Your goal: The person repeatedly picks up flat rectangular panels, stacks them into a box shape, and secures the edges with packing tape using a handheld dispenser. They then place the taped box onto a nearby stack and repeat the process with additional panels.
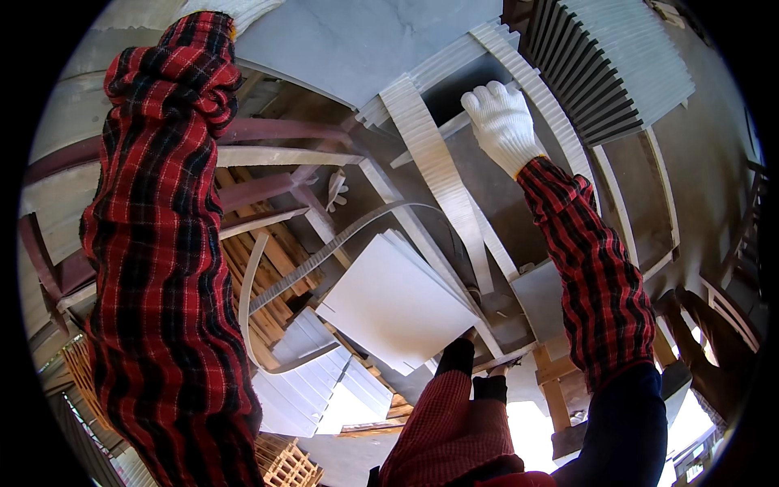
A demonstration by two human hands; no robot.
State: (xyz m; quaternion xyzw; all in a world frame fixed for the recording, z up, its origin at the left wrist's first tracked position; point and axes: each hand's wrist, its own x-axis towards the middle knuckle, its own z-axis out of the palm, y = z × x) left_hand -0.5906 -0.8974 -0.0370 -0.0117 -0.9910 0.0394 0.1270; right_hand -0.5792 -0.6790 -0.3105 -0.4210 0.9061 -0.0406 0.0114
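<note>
My right hand, in a white knit glove, is closed with its knuckles up over a light bar. Whatever lies inside its fingers is hidden. Beside it, bundles of long pale ribbed strips lean across a frame, and another bundle curves past on the right. At the top left edge, my left hand, also gloved in white, is mostly cut off at the picture's rim and its fingers do not show. It is next to a large smooth grey board.
White sheets lie stacked below the strips. A thin curved strip loops beside them. Dark-edged stacked panels stand at upper right. Maroon metal bars and wooden slats fill the left. More white panels lie lower down.
</note>
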